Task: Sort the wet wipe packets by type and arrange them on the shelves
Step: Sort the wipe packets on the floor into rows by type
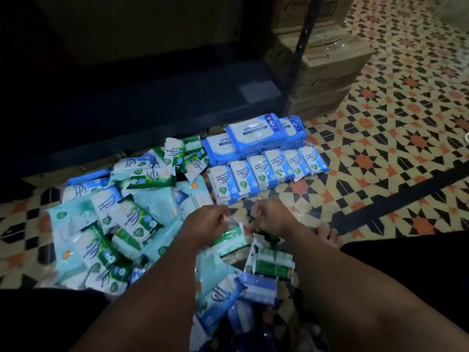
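Note:
A loose heap of wet wipe packets (pixel 109 224), green, blue and pale teal, covers the tiled floor at the left. To the right, a neat row of small blue-and-white packets (pixel 269 171) lies in front of larger blue packets (pixel 256 135) stacked flat. My left hand (pixel 210 222) and my right hand (pixel 272 217) meet over the floor in the middle, fingers curled, both pinching a thin clear plastic wrap (pixel 241 219) around a green packet (pixel 231 240). More green (pixel 274 265) and blue packets (pixel 256 288) lie below my hands.
A dark metal shelf (pixel 157 102) runs low across the back, its upright post (pixel 302 44) at the right. Stacked cardboard boxes (pixel 324 72) stand behind the post. Patterned floor tiles (pixel 393 138) spread to the right. Bare toes (pixel 330 235) show beside my right forearm.

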`<act>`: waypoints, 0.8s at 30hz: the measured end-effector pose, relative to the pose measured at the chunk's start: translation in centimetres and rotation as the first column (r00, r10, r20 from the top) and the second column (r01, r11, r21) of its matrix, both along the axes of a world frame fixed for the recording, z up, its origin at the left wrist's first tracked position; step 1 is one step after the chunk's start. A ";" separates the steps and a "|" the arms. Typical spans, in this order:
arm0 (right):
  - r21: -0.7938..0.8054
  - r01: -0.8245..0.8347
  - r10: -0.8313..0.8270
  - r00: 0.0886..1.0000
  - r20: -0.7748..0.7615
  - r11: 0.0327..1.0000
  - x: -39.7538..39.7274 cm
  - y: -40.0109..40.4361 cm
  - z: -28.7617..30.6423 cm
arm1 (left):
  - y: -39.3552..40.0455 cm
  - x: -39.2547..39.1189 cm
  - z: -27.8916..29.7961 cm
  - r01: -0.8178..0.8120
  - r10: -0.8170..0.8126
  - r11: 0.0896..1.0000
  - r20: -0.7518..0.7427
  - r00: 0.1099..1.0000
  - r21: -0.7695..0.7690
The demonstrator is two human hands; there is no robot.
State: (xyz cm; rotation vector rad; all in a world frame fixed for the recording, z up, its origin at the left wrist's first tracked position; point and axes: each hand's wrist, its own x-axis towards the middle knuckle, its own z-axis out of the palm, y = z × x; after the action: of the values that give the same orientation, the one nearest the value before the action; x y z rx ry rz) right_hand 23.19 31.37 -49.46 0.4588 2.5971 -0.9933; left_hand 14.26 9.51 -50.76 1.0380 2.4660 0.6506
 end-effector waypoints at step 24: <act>0.294 -0.360 0.296 0.925 0.239 0.886 8.1 -6.9 -0.7 | -0.4 7.3 0.1 0.527 -0.408 0.730 0.341 0.847 -0.434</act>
State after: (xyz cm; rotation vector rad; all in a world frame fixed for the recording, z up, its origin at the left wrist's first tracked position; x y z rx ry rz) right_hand 31.31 24.51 -50.16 0.1637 2.5552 -0.3782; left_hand 21.54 9.08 -50.66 1.2132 1.8881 -0.0673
